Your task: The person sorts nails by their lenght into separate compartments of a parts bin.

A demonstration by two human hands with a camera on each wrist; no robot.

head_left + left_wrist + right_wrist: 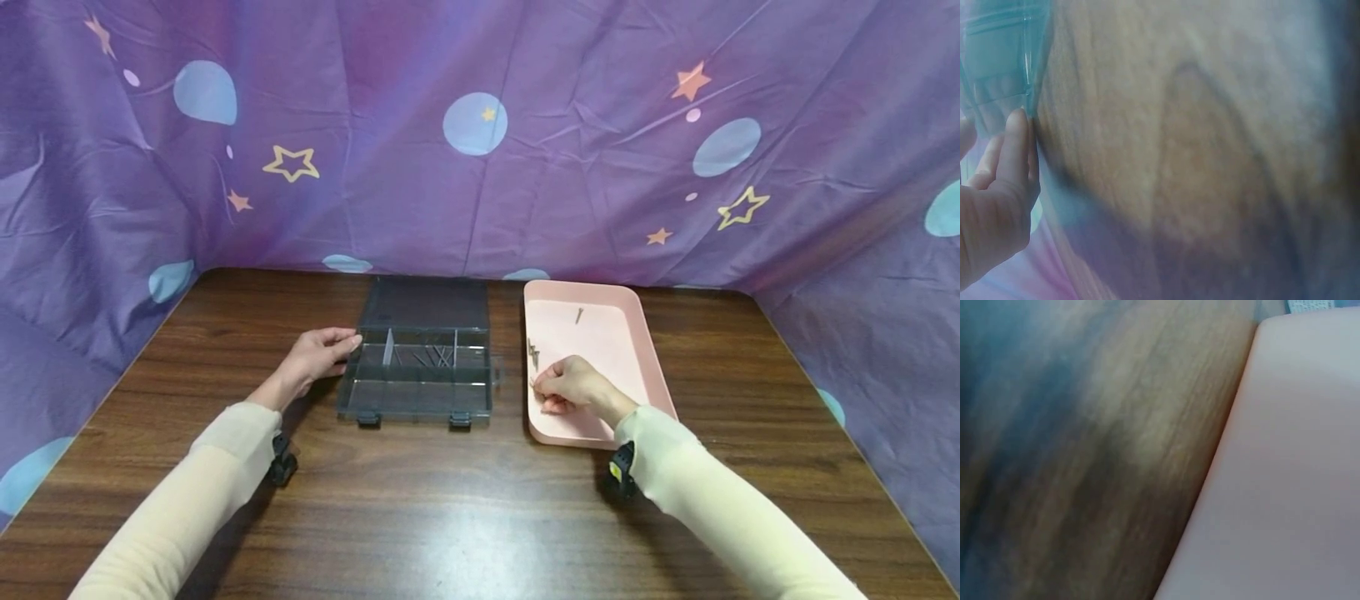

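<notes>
Left hand [318, 354] rests at the left edge of the clear compartment box [420, 371], fingers loosely curled, fingertips [1017, 122] touching the box wall; no firm grasp visible. Right hand [573, 387] sits inside the pink tray [645, 350], near its left wall, fingers bunched and seemingly pinching a small nail, though it's too tiny to confirm. More nails [533, 353] lie just beyond that hand in the tray, one nail [579, 315] lies apart near the far end. Box lid open, flat behind the box; several nails [433, 357] sit in a middle rear compartment. Box and tray stand side by side on the wooden worktop [450, 500], close but apart. Purple starry cloth [480, 125] hangs behind. Right wrist view blurred: only tray wall and worktop.
</notes>
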